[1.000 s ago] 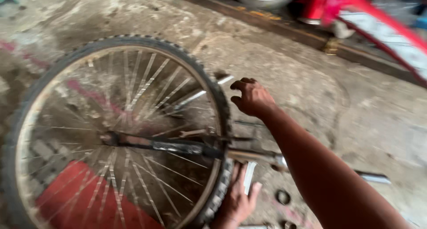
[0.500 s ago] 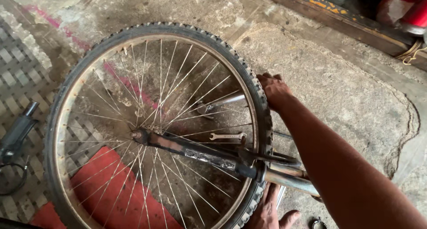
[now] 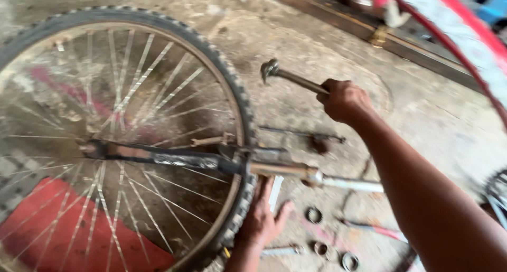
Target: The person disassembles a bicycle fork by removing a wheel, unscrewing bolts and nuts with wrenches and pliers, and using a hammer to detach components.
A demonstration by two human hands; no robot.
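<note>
A spoked bicycle wheel (image 3: 240,100) with a knobby black tyre lies over the concrete floor, held in a dark fork (image 3: 169,158) whose metal steerer tube (image 3: 317,178) points right. My right hand (image 3: 344,100) is closed around the handle of a hammer (image 3: 288,76), its metal head raised to the left, just right of the tyre. My left hand (image 3: 262,219) presses flat against the tyre's lower right edge, fingers spread, beneath the fork crown.
Bearing rings and nuts (image 3: 314,215) lie scattered on the floor near my left hand, with a spanner (image 3: 280,249) below it. A red sheet (image 3: 58,224) shows under the wheel. A red bicycle frame (image 3: 454,34) crosses the upper right, beside a metal floor rail (image 3: 338,18).
My right hand left the tyre's edge and now holds a hammer lifted off the floor. The view shifted right; my left hand stays at the tyre's lower edge.
</note>
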